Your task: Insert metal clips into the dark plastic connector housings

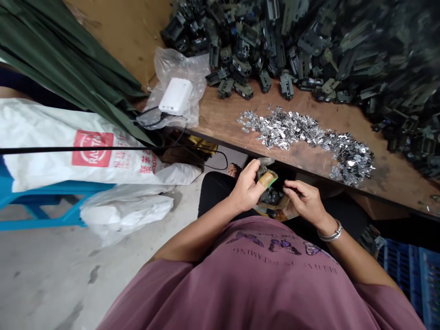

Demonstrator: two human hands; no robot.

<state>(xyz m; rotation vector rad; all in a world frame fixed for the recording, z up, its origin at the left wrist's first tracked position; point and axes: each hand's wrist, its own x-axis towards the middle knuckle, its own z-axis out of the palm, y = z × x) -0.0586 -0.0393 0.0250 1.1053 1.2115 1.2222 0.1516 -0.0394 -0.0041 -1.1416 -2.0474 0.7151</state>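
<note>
Holding a blurred greyish piece (266,162) in the curled fingers of the left hand (246,185), just off the near edge of the wooden surface (216,107), with a yellowish, green-edged wrap (267,178) about the thumb; holding the right hand (307,201) near it, thumb and forefinger drawn together; cannot tell whether pinching anything there; below and between both, dark parts (271,197) inside a container (273,212); on the surface, a spread of shiny silvery clips (288,130); beyond, a large heap of dark housings (247,68); leftward, a white box (176,96) on clear plastic (165,59).
</note>
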